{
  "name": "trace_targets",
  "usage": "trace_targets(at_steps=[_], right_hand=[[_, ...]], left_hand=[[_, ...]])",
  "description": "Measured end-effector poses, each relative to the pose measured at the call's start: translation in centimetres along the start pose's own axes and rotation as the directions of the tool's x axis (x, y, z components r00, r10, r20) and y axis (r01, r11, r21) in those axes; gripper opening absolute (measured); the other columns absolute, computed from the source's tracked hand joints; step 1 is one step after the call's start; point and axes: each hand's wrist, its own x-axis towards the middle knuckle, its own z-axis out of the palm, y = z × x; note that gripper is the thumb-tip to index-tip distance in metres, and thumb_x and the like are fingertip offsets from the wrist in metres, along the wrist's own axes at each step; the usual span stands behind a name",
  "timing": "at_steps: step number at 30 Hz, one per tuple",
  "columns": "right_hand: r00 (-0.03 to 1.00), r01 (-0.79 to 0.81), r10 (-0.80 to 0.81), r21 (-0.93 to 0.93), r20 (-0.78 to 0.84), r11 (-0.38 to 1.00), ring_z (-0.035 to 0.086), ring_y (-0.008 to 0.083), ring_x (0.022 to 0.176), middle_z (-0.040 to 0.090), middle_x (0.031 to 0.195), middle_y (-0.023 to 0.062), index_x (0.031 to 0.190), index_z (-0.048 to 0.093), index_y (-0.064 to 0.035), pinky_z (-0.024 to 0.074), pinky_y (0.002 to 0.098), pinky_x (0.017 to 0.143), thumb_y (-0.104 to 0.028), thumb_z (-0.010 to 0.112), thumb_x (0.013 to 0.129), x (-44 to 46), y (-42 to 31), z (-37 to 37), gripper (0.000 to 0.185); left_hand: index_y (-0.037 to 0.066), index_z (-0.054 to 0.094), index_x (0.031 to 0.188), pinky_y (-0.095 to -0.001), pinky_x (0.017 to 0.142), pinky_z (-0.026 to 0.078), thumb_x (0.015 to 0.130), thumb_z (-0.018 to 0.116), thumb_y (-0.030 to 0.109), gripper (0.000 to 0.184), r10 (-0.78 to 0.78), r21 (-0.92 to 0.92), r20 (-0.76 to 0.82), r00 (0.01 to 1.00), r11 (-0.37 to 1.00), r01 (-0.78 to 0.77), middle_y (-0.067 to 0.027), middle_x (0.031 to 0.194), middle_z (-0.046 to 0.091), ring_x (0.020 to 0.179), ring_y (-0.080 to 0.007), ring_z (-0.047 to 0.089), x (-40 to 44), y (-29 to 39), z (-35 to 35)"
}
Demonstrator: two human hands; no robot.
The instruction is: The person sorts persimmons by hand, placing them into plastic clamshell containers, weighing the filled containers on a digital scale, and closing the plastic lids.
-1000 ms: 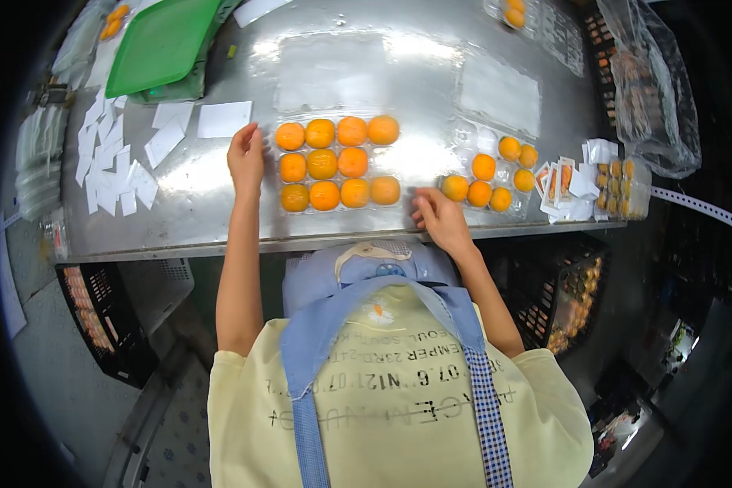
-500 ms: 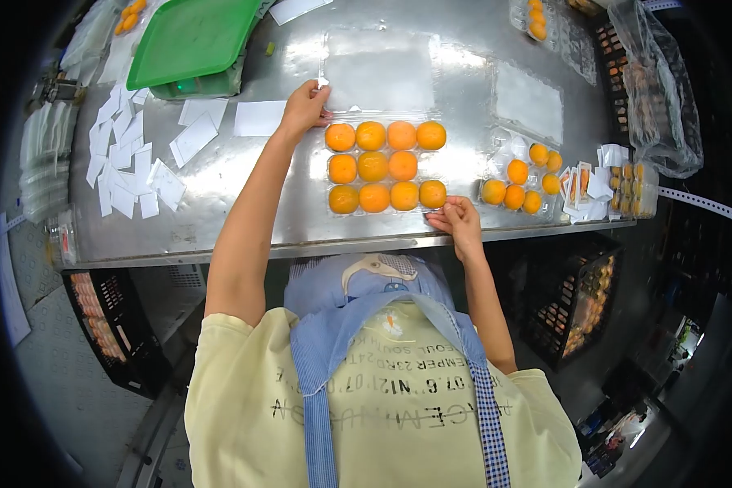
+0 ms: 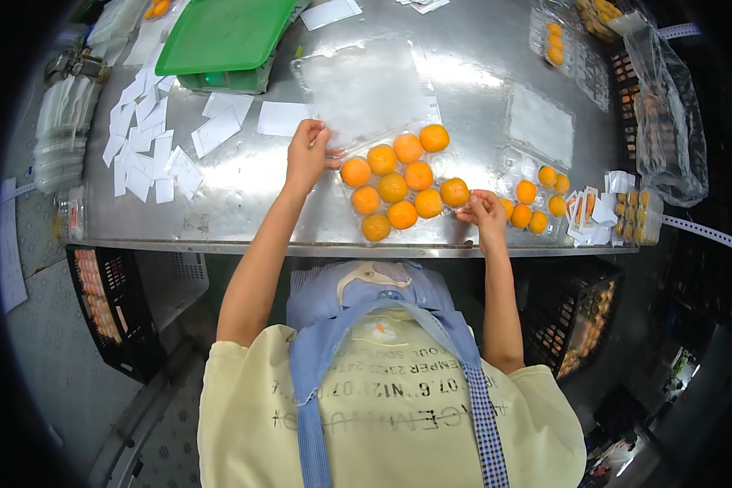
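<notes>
A clear plastic tray (image 3: 352, 195) with several orange fruits (image 3: 393, 187) sits tilted counterclockwise on the metal table, its clear lid (image 3: 366, 85) open on the far side. My left hand (image 3: 309, 154) grips the tray's upper left corner by the hinge, fingers pinched. At the right end, beside the last fruit of the near row, my right hand (image 3: 485, 213) pinches the tray's edge. One place in the tray holds no fruit. Just right of my right hand lies a second open tray (image 3: 508, 171), partly filled with fruits.
White cards (image 3: 142, 134) lie scattered at the left, near a green tray (image 3: 224, 34) on a scale. Stacked clear containers (image 3: 63, 130) stand at the far left. Photo cards (image 3: 586, 211) and a small filled pack (image 3: 636, 215) are at the right. Crates (image 3: 110, 309) sit below the table edge.
Both hands came to the tray and took hold of its edges. The tray, straight before, has turned counterclockwise, its right end now farther away. The camera view has shifted too.
</notes>
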Motion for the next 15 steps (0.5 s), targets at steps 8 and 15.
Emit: trace_targets(at_steps=[8,15], right_hand=[[0.992,0.013,-0.017,0.025,0.127,1.0,0.065,0.018,0.067,0.062,0.082,0.0097,0.105,0.056,0.0029,0.0579,0.0285,0.062,-0.009,0.057,0.091,0.2,-6.6,1.6,0.018],[0.942,0.103,-0.158,0.193,0.297,0.976,0.068,0.0224,0.075,0.064,0.085,0.0124,0.105,0.054,0.0029,0.06,0.0325,0.069,-0.009,0.058,0.091,0.2,-12.6,9.5,0.019]], left_hand=[[0.0,0.046,0.111,-0.026,0.052,0.056,0.096,0.048,0.013,0.02,0.127,-0.031,-0.137,0.982,0.991,-0.132,-0.0143,0.102,0.063,0.072,-0.0212,0.068,-4.0,6.6,-2.9],[-0.004,0.048,0.112,-0.0276,0.047,0.055,0.093,0.054,0.013,0.026,0.297,0.074,-0.114,0.948,0.954,-0.29,-0.0142,0.101,0.063,0.072,-0.0257,0.069,1.2,16.0,-10.1]])
